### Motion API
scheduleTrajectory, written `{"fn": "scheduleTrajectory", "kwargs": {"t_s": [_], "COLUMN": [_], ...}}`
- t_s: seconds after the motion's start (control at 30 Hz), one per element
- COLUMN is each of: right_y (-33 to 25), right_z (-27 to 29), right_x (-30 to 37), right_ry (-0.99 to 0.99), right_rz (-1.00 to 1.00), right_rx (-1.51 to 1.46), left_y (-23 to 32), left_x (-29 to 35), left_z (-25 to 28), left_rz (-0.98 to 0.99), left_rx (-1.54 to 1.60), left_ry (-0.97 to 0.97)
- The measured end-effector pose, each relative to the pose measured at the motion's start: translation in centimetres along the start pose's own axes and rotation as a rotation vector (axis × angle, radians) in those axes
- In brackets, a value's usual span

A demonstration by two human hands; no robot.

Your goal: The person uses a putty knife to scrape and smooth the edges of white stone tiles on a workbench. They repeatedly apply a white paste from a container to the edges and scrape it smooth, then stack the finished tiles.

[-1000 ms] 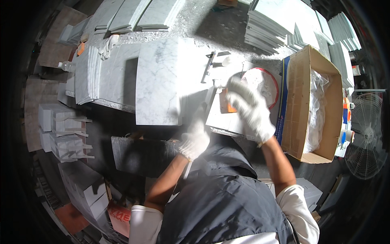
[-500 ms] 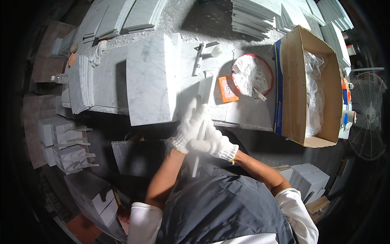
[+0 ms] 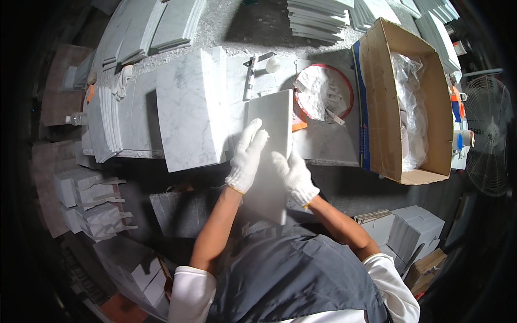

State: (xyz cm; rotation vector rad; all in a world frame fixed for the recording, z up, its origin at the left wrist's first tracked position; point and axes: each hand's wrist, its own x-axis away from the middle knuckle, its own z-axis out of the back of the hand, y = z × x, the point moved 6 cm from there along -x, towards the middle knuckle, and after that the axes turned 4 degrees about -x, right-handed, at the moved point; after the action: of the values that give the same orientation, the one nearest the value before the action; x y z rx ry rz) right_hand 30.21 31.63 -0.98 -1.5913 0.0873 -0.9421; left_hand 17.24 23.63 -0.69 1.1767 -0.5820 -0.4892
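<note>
A grey-white rectangular marble tile [image 3: 273, 121] is tilted up in front of me at the table's front edge, its broad face turned toward me. My left hand [image 3: 246, 161], in a white knit glove, lies on the tile's left part with the fingers stretched flat over its face. At the right edge, my gloved right hand [image 3: 297, 176] grips the tile, thumb on the face and the other fingers hidden behind. Beyond the tile, an orange packet [image 3: 299, 123] is mostly covered by it. A red-rimmed bowl [image 3: 352, 99] of white powder holds a flat scraper [image 3: 335, 117].
Larger marble slabs [image 3: 186, 107] stand left of my hands. A marker pen [image 3: 251, 78] and a small white cup [image 3: 272, 65] lie beyond. An open cardboard box [image 3: 374, 107] with plastic wrap [image 3: 412, 118] stands right, near a fan [image 3: 490, 134]. Stacked tiles [image 3: 318, 19] sit behind.
The tile has turned from edge-on to showing its broad face. My hands have moved apart, the right one outward to the tile's right edge. The tile now covers most of the orange packet.
</note>
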Motion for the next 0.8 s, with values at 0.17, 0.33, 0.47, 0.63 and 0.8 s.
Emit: {"fn": "scheduleTrajectory", "kwargs": {"t_s": [0.17, 0.33, 0.47, 0.63, 0.8], "right_y": [-0.1, -0.8, 0.0, 1.5, -1.5], "right_z": [5.7, 10.1, 11.2, 11.3, 11.8], "right_x": [-1.9, -3.1, -3.3, -3.6, -3.0], "right_ry": [-0.110, -0.254, -0.295, -0.283, -0.216], "right_rz": [0.113, 0.138, 0.227, 0.077, 0.173], "right_rx": [-0.294, -0.234, -0.180, -0.169, 0.023], "left_y": [3.7, 2.3, 1.0, 0.3, 1.4], "left_x": [-1.3, -2.7, -1.7, -0.4, -1.0], "left_z": [1.4, 2.1, 0.1, -3.2, -4.1], "left_rz": [-0.294, -0.227, -0.105, 0.534, 0.499], "left_rx": [-0.533, -0.522, -0.171, 0.888, 0.972], "left_ry": [0.329, 0.105, -0.204, -0.173, -0.133]}}
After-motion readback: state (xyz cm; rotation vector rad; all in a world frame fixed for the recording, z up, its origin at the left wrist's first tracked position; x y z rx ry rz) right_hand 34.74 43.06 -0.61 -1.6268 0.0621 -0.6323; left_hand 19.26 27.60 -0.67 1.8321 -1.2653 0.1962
